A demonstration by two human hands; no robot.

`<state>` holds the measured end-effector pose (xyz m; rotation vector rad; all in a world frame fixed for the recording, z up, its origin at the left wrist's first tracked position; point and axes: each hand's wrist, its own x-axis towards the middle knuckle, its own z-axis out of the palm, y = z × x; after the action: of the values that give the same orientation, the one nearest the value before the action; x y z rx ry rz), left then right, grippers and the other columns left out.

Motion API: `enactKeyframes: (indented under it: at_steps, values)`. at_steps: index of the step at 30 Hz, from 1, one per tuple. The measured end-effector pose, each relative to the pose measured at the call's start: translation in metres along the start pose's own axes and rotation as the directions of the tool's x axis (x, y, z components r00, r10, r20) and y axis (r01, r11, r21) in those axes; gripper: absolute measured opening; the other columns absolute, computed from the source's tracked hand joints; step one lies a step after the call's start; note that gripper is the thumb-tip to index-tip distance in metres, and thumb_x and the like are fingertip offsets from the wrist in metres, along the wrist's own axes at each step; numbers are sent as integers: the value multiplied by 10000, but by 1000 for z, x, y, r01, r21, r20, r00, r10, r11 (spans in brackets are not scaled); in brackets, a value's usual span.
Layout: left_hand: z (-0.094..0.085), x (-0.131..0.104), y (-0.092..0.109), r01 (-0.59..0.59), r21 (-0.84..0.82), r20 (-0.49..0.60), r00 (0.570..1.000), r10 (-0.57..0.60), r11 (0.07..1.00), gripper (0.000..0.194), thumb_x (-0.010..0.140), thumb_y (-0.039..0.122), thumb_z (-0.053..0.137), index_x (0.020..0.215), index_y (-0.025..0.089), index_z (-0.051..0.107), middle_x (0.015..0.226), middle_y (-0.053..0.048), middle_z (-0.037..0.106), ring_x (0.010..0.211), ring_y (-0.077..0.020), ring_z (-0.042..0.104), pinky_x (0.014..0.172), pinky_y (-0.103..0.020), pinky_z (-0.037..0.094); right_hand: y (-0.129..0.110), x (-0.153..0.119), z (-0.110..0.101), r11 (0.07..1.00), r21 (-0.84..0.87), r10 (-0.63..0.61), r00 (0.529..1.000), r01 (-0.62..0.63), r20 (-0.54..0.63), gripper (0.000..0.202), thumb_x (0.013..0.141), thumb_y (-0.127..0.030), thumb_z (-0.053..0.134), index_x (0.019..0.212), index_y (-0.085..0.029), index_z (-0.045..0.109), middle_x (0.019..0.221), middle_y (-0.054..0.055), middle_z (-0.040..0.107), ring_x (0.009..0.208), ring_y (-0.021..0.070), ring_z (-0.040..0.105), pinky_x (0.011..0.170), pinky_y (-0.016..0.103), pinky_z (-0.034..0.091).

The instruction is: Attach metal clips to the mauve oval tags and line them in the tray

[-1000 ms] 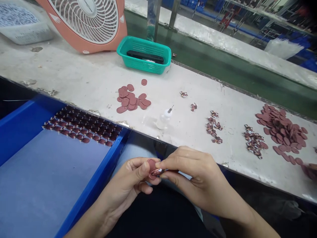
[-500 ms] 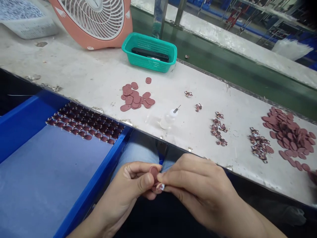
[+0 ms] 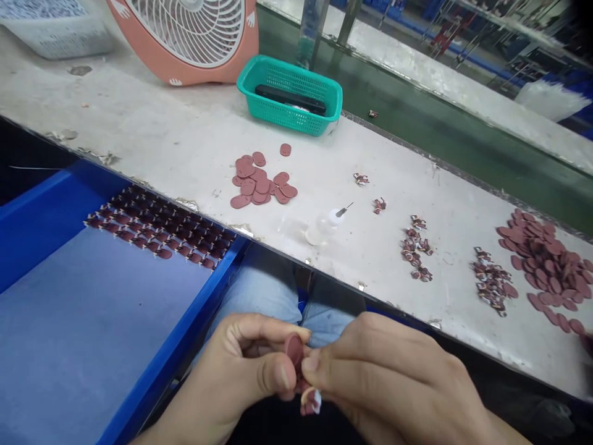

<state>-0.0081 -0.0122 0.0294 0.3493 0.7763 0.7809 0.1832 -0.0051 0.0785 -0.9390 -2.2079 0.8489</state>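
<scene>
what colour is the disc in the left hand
The disc is reddish-brown, clearest in the head view.

A: Light?
B: Surface bright, fairly even. Looks top-lit, source out of frame.
A: Shadows?
B: Near black below the surface's front edge. Blue tray shaded at its far end; rows of pieces there go dark.
A: Glare?
B: Patchy sheen on the ledge behind. Translucent bottle washes out against the surface.
A: Sharpness?
B: Fingers and held piece slightly soft. Background racks blurry. Wide-angle stretch toward edges; top-right corner black.
</scene>
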Motion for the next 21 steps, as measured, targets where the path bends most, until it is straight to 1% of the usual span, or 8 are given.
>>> enactKeyframes:
  at_steps: [1, 3, 7, 10, 14, 17, 21]
  values:
    - [-3, 3, -2, -23, 25, 12, 1000, 23, 999, 263, 615, 435, 913, 723, 216, 814, 586, -19, 715, 519, -116, 594, 497, -202, 434, 3, 0, 1, 1000, -1, -5, 1000, 5, -1, 299, 895, -49, 675, 1159, -188, 681, 933, 32, 773, 767, 128, 703, 717, 216, 613]
    - [-8, 10, -5, -25, 54, 4, 1000, 24, 998, 292, 636, 456, 899, 676, 186, 796, 582, -23, 697, 536, -103, 579, 516, -185, 443, 11, 2, 4, 1000, 0, -1, 1000, 1, -7, 229, 900, -53, 672, 1092, -175, 692, 930, 30, 762, 779, 113, 687, 730, 206, 587]
    - [-15, 25, -7, 49, -7, -110, 993, -50, 999, 333, 594, 448, 927, 726, 170, 801, 623, -23, 699, 532, -82, 575, 495, -150, 455, 28, 10, 9, 999, 20, 44, 999, -44, 10, 171, 916, -71, 642, 1010, -201, 701, 881, 10, 743, 777, 121, 671, 735, 241, 556]
    - [-17, 33, -7, 70, -37, -166, 983, -75, 997, 363, 548, 407, 957, 732, 140, 794, 619, -19, 688, 537, -80, 592, 494, -131, 487, 38, 15, 11, 995, 11, 95, 995, -95, 29, 158, 911, -81, 635, 979, -199, 715, 848, 18, 743, 762, 142, 677, 729, 265, 551]
    - [-20, 37, -8, 50, -44, -183, 981, -58, 998, 365, 549, 363, 966, 776, 135, 794, 635, -14, 693, 549, -84, 617, 511, -124, 533, 43, 20, 13, 992, -5, 124, 992, -124, 31, 144, 899, -90, 650, 947, -196, 734, 837, 25, 742, 771, 153, 683, 724, 268, 546]
    - [-23, 38, -9, 29, -57, -182, 983, -39, 998, 326, 561, 343, 964, 745, 141, 787, 652, -14, 705, 558, -87, 639, 517, -124, 553, 43, 22, 13, 992, -1, 129, 991, -129, 31, 146, 892, -89, 659, 936, -203, 738, 833, 12, 741, 770, 143, 685, 730, 256, 541]
    - [-25, 37, -8, 16, -64, -191, 981, -28, 998, 348, 530, 368, 972, 715, 141, 784, 631, -9, 710, 552, -90, 660, 512, -123, 570, 43, 25, 14, 992, 12, 123, 991, -124, 43, 156, 873, -69, 673, 935, -193, 743, 845, 15, 740, 778, 142, 682, 740, 250, 528]
